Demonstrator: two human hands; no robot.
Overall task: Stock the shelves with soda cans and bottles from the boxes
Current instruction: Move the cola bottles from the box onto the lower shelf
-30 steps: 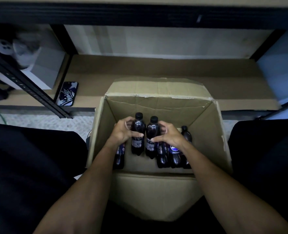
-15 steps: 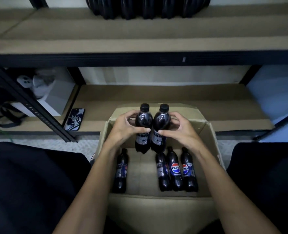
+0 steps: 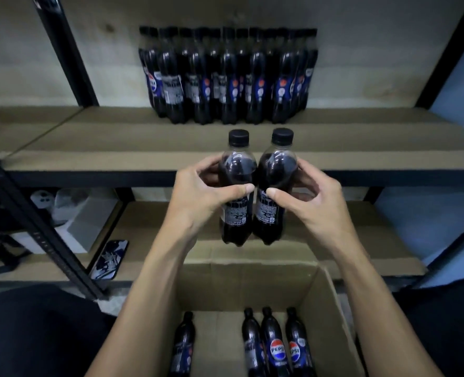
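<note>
Stock on view, shelving bay:

- Left hand (image 3: 198, 197): fingers and thumb curled round the left-held bottle (image 3: 237, 170), thumb across the front just above the label.
- Right hand (image 3: 315, 202): gripping the right-held bottle (image 3: 275, 170) the same way, thumb tip near the left thumb.
- Both held bottles: dark cola, black caps, upright, touching side by side, in the air above the cardboard box (image 3: 331, 303) and in front of the middle shelf (image 3: 89, 137). Their back labels face out; the small print is too fine to read.
- Shelved bottles (image 3: 225, 77): a tight block of the same dark bottles standing at the back of the middle shelf. Blue labels, with a red, white and blue roundel on the leftmost; no words legible.
- Boxed bottles: one alone at the left (image 3: 183, 346), three together at the right (image 3: 275, 346), all in the open box. Two of the three read "PEPSI" on a roundel.
- Lower shelf (image 3: 334, 254): a phone (image 3: 109, 259) in a patterned case lies flat at its left end.
</note>
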